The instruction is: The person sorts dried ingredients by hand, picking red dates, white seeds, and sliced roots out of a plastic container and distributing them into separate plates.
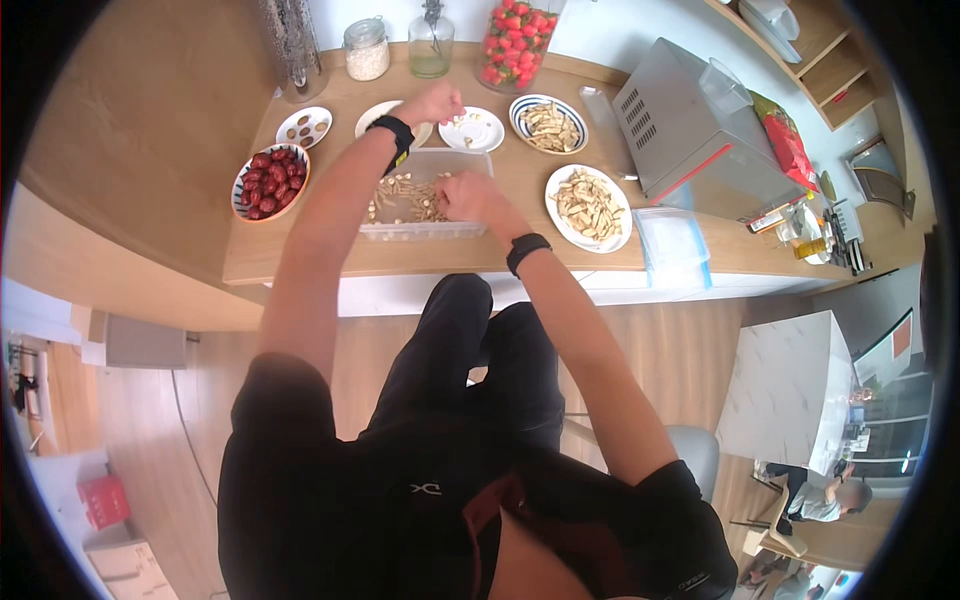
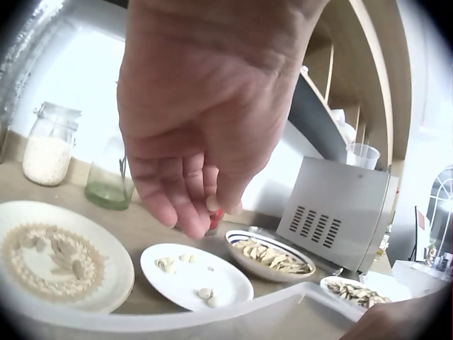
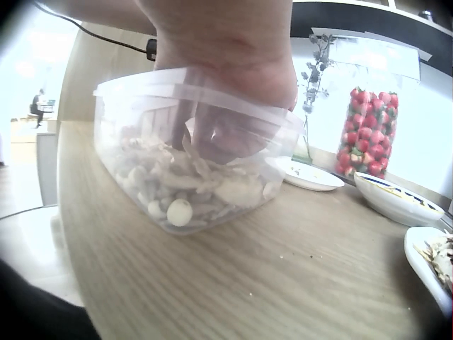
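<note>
Over the small white plate (image 1: 489, 122) (image 2: 170, 283), my left hand (image 1: 436, 103) (image 2: 202, 106) pinches a small pale round piece (image 2: 212, 203) between thumb and fingers. A few pale pieces lie on that plate. My right hand (image 1: 467, 194) (image 3: 226, 64) reaches down into the clear plastic container (image 1: 425, 231) (image 3: 117, 131), its fingers bent among pale sliced pieces and small round ones (image 3: 179, 212). Its fingertips are blurred behind the container wall, and whether they grip a piece cannot be told.
Left are a bowl of dark red fruit (image 1: 270, 184) and a small plate (image 1: 318, 128). Beside the left hand stands a larger plate (image 2: 117, 280). Right are a blue-rimmed bowl (image 1: 579, 127), a white plate (image 1: 622, 230) of slices and a microwave (image 1: 655, 110). Jars and strawberries (image 1: 517, 45) stand behind.
</note>
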The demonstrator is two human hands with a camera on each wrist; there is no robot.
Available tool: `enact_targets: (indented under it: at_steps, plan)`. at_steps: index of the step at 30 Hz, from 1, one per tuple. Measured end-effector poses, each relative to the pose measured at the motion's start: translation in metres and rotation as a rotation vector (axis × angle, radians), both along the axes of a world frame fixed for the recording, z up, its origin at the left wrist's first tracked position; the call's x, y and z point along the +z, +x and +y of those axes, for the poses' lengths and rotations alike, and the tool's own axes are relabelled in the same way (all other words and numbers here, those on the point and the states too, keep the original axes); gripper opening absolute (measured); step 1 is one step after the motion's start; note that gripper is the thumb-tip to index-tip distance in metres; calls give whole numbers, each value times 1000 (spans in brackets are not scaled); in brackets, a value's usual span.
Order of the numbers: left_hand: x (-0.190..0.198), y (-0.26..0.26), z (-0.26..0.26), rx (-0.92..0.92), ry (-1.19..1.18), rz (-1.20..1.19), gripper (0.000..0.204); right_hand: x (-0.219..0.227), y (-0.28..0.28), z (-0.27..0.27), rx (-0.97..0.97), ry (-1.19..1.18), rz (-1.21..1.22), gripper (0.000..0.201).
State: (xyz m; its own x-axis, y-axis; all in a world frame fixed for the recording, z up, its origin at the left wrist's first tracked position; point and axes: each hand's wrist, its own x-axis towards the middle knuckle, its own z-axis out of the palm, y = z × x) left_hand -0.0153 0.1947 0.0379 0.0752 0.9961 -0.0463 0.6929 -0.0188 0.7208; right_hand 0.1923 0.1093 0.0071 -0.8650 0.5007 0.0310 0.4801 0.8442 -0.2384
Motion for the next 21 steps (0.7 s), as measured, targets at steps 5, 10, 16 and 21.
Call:
enact_targets:
  at_steps: [5, 10, 16, 21]
  plan:
    - [-34, -3, 0, 46, 180, 116, 16, -3, 0, 2, 18, -12, -1, 21]
    - [-5, 14, -94, -47, 381, 80, 18, -20, -4, 11, 27, -160, 221, 17]
    - [-42, 18, -178, -158, 86, 265, 16, -8, -8, 50, -106, -429, 899, 13]
    - [-64, 19, -181, -180, 119, 67, 22, -13, -6, 148, -408, -275, 625, 21]
